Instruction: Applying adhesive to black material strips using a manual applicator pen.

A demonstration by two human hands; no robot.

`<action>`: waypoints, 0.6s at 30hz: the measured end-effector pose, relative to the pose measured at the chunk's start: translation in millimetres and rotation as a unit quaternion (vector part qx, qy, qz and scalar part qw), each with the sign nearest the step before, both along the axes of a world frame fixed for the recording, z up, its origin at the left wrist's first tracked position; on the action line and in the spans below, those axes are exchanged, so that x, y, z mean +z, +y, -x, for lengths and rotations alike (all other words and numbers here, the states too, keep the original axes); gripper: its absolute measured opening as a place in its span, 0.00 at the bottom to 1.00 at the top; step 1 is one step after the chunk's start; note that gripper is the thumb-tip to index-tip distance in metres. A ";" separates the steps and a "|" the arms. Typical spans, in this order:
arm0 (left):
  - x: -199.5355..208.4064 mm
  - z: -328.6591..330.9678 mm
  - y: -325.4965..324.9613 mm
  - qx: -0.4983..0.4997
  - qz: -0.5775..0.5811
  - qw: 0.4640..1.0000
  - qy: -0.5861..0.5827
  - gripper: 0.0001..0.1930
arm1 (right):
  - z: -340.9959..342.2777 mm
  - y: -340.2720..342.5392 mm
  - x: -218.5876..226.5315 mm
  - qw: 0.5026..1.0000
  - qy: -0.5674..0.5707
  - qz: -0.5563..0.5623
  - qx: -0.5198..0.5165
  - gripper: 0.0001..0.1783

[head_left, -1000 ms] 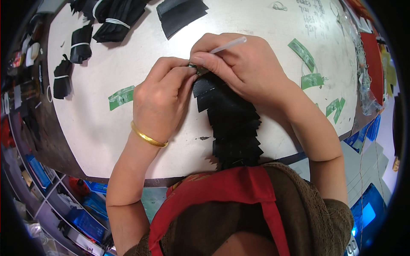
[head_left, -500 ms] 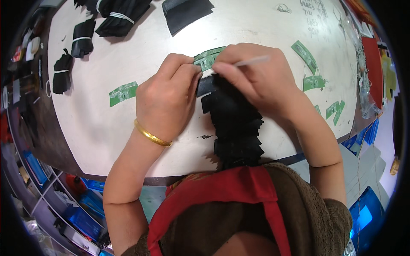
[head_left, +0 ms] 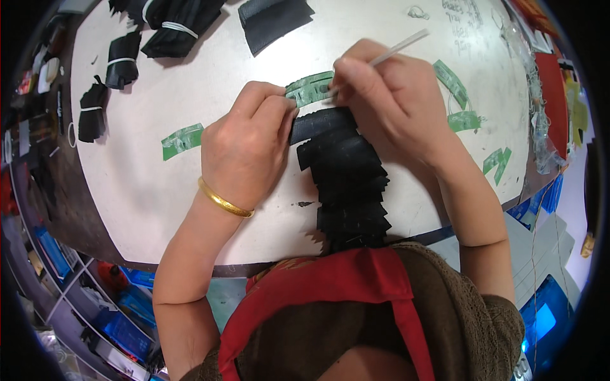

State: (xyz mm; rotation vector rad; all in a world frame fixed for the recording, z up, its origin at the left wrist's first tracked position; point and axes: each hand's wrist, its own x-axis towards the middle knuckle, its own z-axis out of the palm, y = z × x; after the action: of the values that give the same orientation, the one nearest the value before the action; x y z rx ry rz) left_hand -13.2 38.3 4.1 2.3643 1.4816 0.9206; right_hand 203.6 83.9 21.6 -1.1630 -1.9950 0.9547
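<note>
The left hand [head_left: 244,136] is pinching the near-left end of a curved green strip [head_left: 310,90] between thumb and fingers, and a gold bangle [head_left: 223,202] is circling its wrist. The right hand [head_left: 397,95] is gripping a thin pale stick [head_left: 406,46], its fingertips hovering at the strip's right end; whether they are touching it, I cannot tell. The strip is lying just beyond a long overlapping row of black pieces [head_left: 346,165], which is running down toward the wearer's red strap [head_left: 330,276]. All this is resting on a pale counter [head_left: 152,209] with dark edges. One green piece [head_left: 182,141] is sitting left of the hands; more green pieces [head_left: 464,120] are lying to the right. Banded black bundles [head_left: 122,60] are filling the far left, and handwriting is marking the far right. Beyond the counter, cluttered shelving [head_left: 95,305] is standing at the lower left, a red panel [head_left: 551,101] is showing at the right, and a blue object [head_left: 546,317] is gleaming at the lower right.
</note>
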 end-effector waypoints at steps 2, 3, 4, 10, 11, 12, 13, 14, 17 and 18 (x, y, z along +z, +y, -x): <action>1.7 -0.5 0.7 -0.003 -0.002 1.000 0.001 0.05 | 8.0 6.7 2.6 0.999 0.047 -0.013 -0.019 0.19; 3.2 0.5 0.2 -0.001 0.020 1.000 0.008 0.05 | 13.7 10.3 2.1 0.995 0.093 -0.022 -0.039 0.20; 4.4 1.1 -0.2 0.001 0.043 0.999 0.015 0.06 | 17.0 16.3 -2.4 0.995 0.031 -0.098 -0.012 0.20; 0.2 -0.6 0.9 -0.005 0.002 1.000 -0.005 0.05 | 8.7 8.8 7.5 1.000 -0.002 -0.023 -0.001 0.20; 0.1 -0.4 0.0 -0.003 0.002 1.000 -0.005 0.05 | 7.2 7.7 8.4 1.000 0.002 -0.001 -0.015 0.20; -0.1 0.4 0.7 -0.001 0.003 1.000 -0.003 0.05 | 6.4 8.6 8.0 1.000 0.002 -0.001 -0.015 0.20; -0.2 0.9 1.1 0.000 0.004 1.000 -0.001 0.05 | 5.8 10.2 6.7 1.000 0.011 -0.008 -0.019 0.21; -0.9 0.9 1.3 0.000 0.003 1.000 -0.001 0.05 | 5.3 11.0 6.0 0.999 0.021 -0.016 -0.023 0.22; -2.4 1.5 1.5 -0.003 -0.003 1.000 -0.004 0.05 | 5.5 12.0 5.8 0.997 0.069 0.040 -0.023 0.23; -1.6 0.3 0.6 0.001 0.002 1.000 -0.003 0.05 | 5.2 9.3 4.1 0.998 0.055 0.022 -0.018 0.23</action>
State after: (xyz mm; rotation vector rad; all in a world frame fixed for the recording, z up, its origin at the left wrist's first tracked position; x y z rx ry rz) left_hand -13.5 38.9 2.5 2.3558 1.4816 0.9223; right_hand 198.4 93.1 25.7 -1.1431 -1.8686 1.0266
